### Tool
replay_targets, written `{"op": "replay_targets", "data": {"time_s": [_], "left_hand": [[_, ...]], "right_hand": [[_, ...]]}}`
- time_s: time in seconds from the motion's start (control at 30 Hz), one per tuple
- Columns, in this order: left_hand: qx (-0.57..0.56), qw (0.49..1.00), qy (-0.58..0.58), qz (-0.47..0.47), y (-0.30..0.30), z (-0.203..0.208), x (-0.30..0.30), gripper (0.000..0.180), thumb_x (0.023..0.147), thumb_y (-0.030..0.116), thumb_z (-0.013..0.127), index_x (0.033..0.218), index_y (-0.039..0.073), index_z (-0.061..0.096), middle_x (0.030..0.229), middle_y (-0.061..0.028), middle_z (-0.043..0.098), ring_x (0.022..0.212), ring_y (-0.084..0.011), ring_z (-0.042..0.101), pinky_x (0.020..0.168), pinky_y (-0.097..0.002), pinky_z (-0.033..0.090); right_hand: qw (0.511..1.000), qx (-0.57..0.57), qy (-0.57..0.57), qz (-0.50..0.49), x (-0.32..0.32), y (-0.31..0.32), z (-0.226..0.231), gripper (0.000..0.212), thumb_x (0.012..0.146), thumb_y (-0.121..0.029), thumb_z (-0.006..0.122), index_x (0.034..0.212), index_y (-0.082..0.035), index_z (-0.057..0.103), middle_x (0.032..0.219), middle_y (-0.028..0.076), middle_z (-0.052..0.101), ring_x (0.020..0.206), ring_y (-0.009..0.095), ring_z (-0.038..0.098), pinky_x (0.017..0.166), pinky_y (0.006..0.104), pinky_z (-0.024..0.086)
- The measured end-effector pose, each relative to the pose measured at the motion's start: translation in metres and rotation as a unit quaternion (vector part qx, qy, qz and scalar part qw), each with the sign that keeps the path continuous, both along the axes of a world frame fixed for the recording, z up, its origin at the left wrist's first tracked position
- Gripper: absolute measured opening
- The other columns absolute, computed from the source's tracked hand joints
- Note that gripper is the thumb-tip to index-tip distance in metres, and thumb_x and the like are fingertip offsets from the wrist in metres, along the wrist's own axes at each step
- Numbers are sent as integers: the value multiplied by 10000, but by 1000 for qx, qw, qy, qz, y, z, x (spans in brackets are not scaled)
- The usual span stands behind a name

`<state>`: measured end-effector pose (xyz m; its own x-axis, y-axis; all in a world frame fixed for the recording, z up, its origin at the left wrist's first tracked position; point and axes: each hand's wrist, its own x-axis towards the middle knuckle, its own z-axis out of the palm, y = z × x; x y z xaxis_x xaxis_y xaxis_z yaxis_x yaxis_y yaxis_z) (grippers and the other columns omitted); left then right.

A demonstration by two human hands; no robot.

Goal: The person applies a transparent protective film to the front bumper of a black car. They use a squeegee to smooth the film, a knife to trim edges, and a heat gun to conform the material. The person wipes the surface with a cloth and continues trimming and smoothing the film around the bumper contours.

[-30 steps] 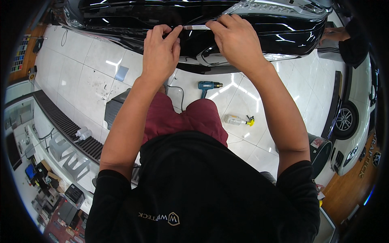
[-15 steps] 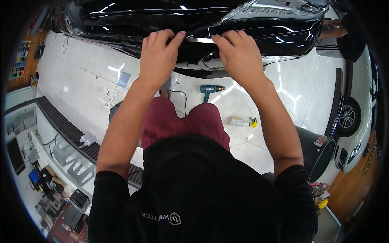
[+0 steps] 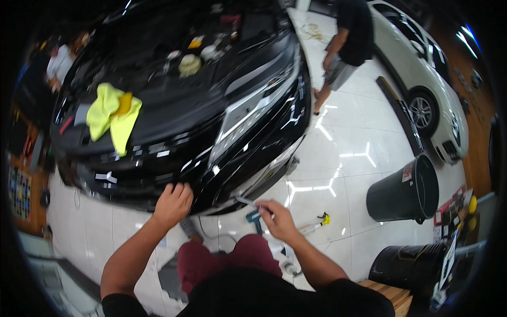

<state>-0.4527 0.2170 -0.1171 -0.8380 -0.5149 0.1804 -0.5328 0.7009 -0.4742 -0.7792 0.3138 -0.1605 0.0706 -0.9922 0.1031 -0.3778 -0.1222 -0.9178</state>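
My left hand (image 3: 176,204) is at the front bumper of a black car (image 3: 142,171), its fingers a little apart and bent, and I see nothing in them. Whether the fingertips press on the paint is hard to tell. Between the thumb and fingers of my right hand (image 3: 275,219) is a thin pale strip (image 3: 246,201), pointing toward the lower bumper. Just behind that hand, a teal heat gun (image 3: 254,217) lies on the floor, partly hidden. A spray bottle with a yellow head (image 3: 323,218) is to its right.
On the car's front edge lies a yellow-green cloth (image 3: 110,113), beside the uncovered engine bay (image 3: 190,42). Another person (image 3: 353,37) stands by the car's right side. A dark bin (image 3: 393,193), a black drum (image 3: 406,264) and a white car (image 3: 422,63) are to the right.
My view has tilted up and shows the engine bay. My hands have drawn apart and down from the bumper; the pale strip between them is now in my right hand only.
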Motion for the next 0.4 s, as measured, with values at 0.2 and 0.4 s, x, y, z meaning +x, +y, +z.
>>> {"op": "replay_targets", "data": {"time_s": [0.2,0.4], "left_hand": [[37,995,-82,-52,-12,15,-5,231,794,185,583,920,21,688,988,-117,600,901,-244,533,747,-390,417],[6,978,-58,-198,-34,-8,21,263,747,174,620,944,18,697,1003,-143,624,870,-231,542,731,-397,404]], "right_hand": [[979,54,-117,-156,10,37,-33,228,963,-96,604,1172,-17,649,972,95,687,854,156,638,764,281,502],[911,21,-274,-309,71,60,-111,248,988,-103,583,1223,-59,647,992,71,702,944,175,655,869,299,515]]}}
